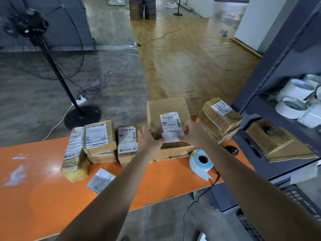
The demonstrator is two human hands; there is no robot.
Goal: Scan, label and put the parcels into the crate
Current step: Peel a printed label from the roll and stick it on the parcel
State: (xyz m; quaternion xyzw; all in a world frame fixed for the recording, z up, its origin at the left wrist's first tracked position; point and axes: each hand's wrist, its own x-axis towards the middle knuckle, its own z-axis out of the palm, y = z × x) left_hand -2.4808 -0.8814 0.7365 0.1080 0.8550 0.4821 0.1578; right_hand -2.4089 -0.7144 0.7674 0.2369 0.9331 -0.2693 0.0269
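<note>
Several taped cardboard parcels stand in a row along the far edge of the orange table (43,180). The largest parcel (166,108) leans upright in the middle, its printed shipping label facing me. My left hand (150,138) and my right hand (192,132) each pinch an end of a small white label (171,137), held against the front of that parcel just below its shipping label. A small flat parcel (100,180) lies alone nearer to me. A dark crate (302,202) shows at the lower right, below the table.
A blue-and-white label roll (201,160) and a black scanner (231,150) with its cable lie right of my hands. A grey shelf (278,66) with tape rolls and a parcel stands at the right. A black standing fan (40,40) is beyond the table at left.
</note>
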